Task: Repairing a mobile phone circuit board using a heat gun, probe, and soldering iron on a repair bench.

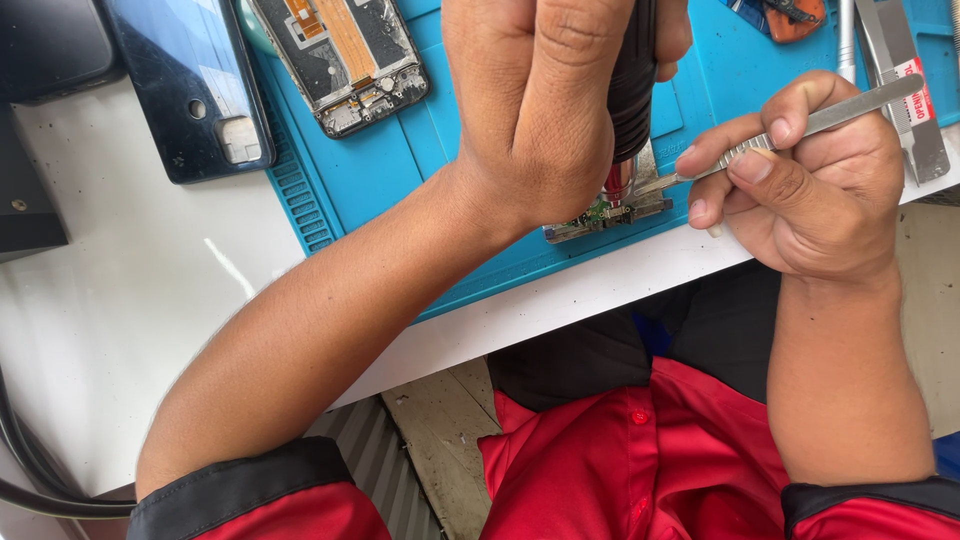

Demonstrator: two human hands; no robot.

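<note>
**Two hands over a small board on the blue mat**

White bench (130, 300), scuffed, with a blue mat (400, 160) laid across its far side. Near edge of the mat: a small green circuit board (607, 212), partly hidden under the hands.

Left hand (545, 110) comes in from the lower left, fingers curled shut around a black tool (632, 80) held upright. The red tip (613, 185) of the tool points down onto the board; whether it touches cannot be told.

Right hand (810, 190) sits just right of the board, thumb and forefinger pinched on metal tweezers (800, 125). The tweezers slant down to the left, points at the board's right edge, beside the red tip. Other fingers folded under.

Far left on the mat: an opened phone frame (345, 60), insides showing. Beside it, half on the bench, a dark phone back cover (190, 85). More metal tools (905, 90) lie at the top right. A black cable (30, 480) runs along the lower left. Red shirt (640, 450) with dark cuffs below the bench edge.
</note>
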